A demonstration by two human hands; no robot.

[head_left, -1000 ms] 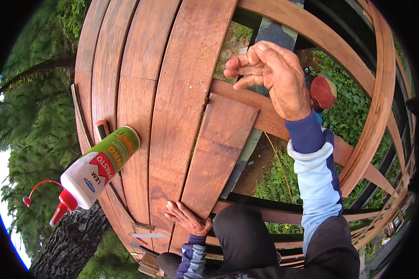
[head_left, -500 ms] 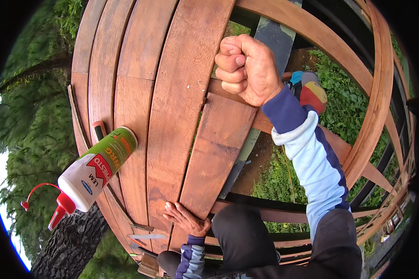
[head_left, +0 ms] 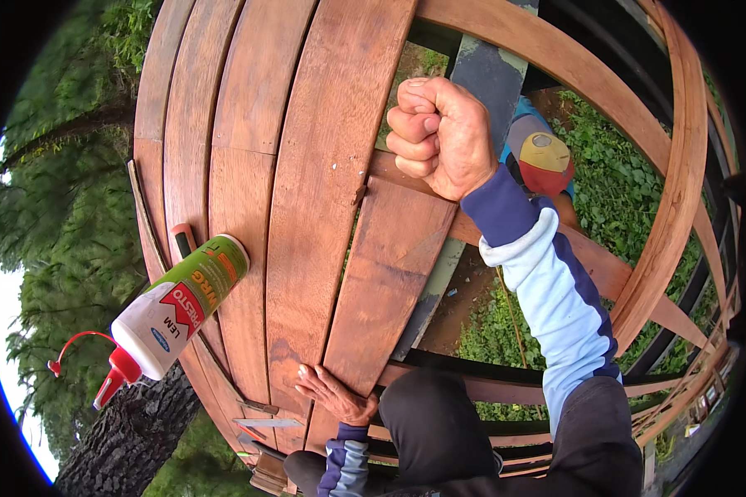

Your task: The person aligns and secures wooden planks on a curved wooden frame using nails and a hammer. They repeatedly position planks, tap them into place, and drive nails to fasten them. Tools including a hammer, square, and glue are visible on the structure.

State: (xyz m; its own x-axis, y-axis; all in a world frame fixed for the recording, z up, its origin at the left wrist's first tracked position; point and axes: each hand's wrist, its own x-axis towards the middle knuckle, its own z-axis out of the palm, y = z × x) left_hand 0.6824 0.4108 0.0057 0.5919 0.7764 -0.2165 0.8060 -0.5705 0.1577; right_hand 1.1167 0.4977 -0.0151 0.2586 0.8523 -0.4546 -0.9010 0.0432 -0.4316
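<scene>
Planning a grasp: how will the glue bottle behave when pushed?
Glue bottle: likely rolls once on its side, given the round body. Probably squeezable; it looks plastic. May dribble if tilted: the red cap is off the nozzle.

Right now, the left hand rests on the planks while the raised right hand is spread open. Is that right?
Not quite: the raised right hand is not spread open but closed into a fist, as the head view shows. The left hand does rest on the planks.
</scene>
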